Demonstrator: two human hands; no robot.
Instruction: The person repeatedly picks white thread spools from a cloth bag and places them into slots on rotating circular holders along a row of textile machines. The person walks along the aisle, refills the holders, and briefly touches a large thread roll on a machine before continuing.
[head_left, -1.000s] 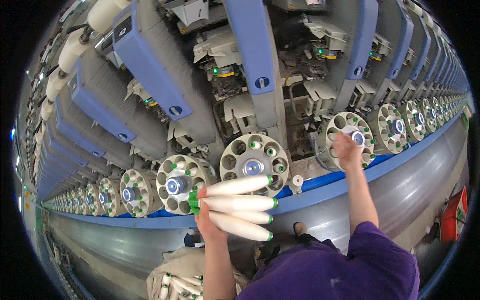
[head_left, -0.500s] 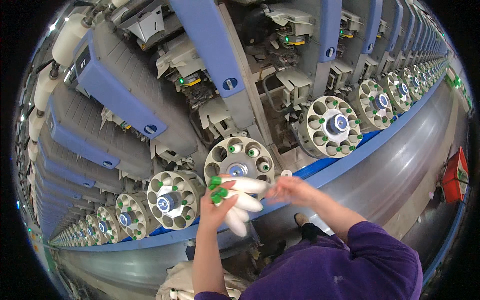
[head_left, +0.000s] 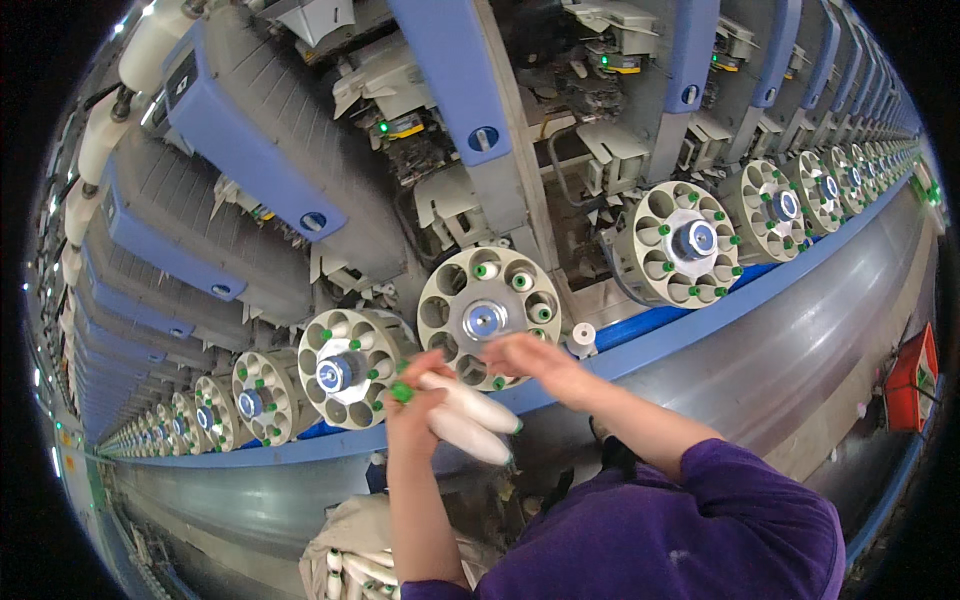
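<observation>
In my left hand [head_left: 412,392] is a bunch of white yarn bobbins [head_left: 468,410] with green tips, gripped at their green ends and slanting down to the right. My right hand [head_left: 540,366] reaches over the lower right part of a round cream magazine [head_left: 432,290]. Its fingers stretch left, below the magazine's blue-ringed hub [head_left: 485,320]; the fingertips are slightly blurred, and no bobbin shows in them. Just under that hand pokes the green tip of a bobbin [head_left: 498,383]. More bobbins sit in the magazine's upper and right pockets, while several left pockets look vacant.
Similar filled magazines [head_left: 335,375] line the blue rail [head_left: 640,350] on both sides. A small white spool [head_left: 582,336] stands on the rail. Below my left arm hangs a cloth bag [head_left: 335,530] of bobbins. A red crate [head_left: 910,380] is far right.
My right hand has moved left and up from beside the bobbins to the magazine. Fewer bobbins show in my left hand, which has shifted slightly left. The view has shifted slightly.
</observation>
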